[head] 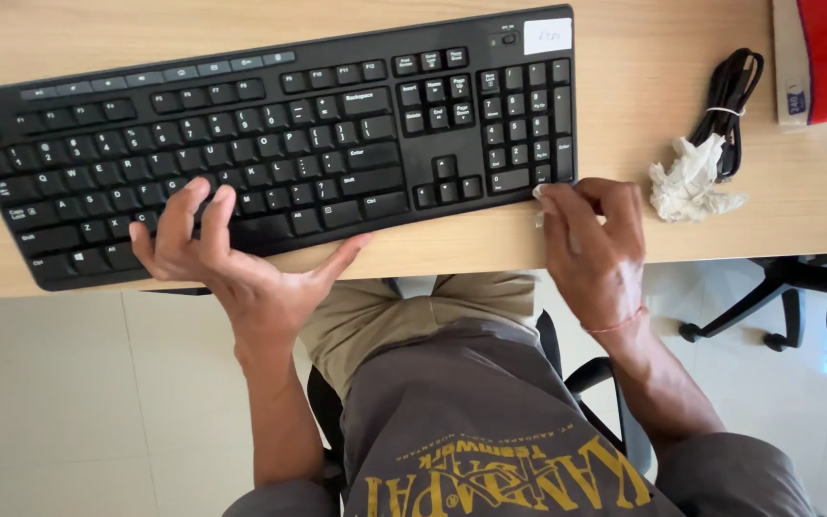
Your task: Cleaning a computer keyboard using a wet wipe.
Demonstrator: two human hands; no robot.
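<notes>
Spread fingers of the left hand rested on the black keyboard's front keys, thumb against its near edge. The right hand, fingers pressed together, pinched a white tissue against the keyboard's right corner. At two o'clock lay a crumpled tissue and a coiled black cable on the wooden desk.

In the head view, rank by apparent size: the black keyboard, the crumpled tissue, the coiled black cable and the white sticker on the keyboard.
1. black keyboard, by far the largest.
2. crumpled tissue and coiled black cable: they look about alike, too close to rank.
3. white sticker, smallest.
</notes>
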